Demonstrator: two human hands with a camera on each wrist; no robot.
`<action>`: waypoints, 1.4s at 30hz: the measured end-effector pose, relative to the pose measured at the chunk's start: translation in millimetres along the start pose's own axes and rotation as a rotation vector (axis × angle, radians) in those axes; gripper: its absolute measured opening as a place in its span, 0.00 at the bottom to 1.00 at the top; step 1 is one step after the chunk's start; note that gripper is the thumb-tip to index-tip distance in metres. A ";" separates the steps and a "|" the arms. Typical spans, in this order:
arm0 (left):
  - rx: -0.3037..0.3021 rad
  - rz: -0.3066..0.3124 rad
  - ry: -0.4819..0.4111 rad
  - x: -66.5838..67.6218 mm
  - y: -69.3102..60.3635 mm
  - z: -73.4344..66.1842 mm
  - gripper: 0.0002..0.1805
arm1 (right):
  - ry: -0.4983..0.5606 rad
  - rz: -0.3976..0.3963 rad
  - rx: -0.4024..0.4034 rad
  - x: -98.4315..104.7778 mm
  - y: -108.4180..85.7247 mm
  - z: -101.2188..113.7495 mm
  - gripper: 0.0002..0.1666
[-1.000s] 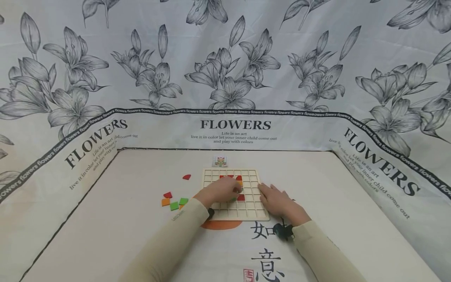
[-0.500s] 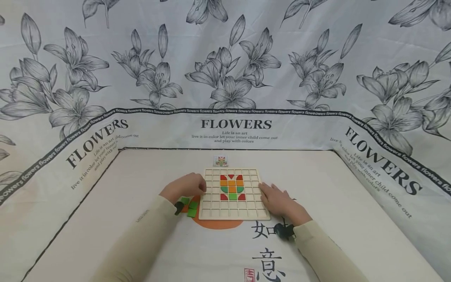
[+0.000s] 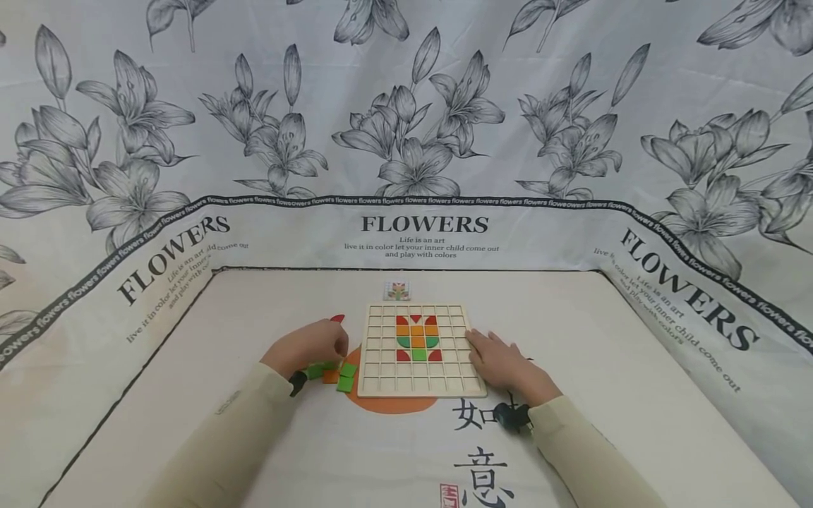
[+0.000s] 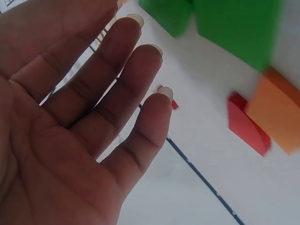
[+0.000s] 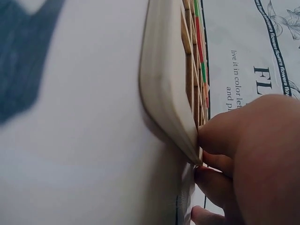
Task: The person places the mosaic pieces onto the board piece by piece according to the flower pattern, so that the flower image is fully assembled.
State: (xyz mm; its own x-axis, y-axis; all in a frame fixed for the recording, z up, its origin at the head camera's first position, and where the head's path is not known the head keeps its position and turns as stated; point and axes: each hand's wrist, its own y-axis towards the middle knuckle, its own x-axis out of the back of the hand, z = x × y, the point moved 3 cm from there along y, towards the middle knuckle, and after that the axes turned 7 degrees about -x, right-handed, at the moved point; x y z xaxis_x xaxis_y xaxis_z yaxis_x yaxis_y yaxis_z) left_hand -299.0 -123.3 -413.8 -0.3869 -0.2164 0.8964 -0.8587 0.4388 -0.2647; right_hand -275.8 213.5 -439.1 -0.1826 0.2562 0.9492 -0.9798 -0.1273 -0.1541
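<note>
A wooden grid board lies mid-table, holding a tulip-like pattern of red, orange and green tiles. On its right side my right hand holds the edge; the right wrist view shows a digit on the rim and others beside it. My left hand is left of the board, over loose green tiles and an orange tile. In the left wrist view its fingers are slightly bent and apart, with nothing seen between them; the thumb is out of sight. A red tile lies past the hand.
A small card with a similar coloured pattern lies behind the board. The tablecloth bears an orange disc and dark written characters. Flower-printed cloth stands at the back and sides.
My left hand has moved from over the board to the loose tiles at its left, uncovering the pattern. The right hand has stayed at the board's right edge.
</note>
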 end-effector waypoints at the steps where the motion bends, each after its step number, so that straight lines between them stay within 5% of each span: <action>1: 0.006 -0.002 0.002 0.6 -1.9 2.3 0.03 | 0.000 0.001 0.000 0.0 0.0 -0.1 0.31; 31: 0.038 -0.005 -0.058 -3.5 -8.0 29.1 0.11 | 0.006 0.017 -0.014 -2.8 2.5 -2.8 0.32; 42: 0.015 -0.021 -0.039 -4.1 -3.0 25.6 0.08 | 0.003 0.017 -0.019 -1.5 3.5 -3.8 0.32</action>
State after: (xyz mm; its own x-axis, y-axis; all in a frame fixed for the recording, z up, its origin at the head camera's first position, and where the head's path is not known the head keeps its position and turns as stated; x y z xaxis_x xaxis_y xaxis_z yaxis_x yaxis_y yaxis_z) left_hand -303.4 -146.1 -425.7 -0.3816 -0.2596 0.8871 -0.8714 0.4210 -0.2517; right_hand -279.2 216.3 -442.1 -0.1999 0.2572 0.9455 -0.9779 -0.1133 -0.1760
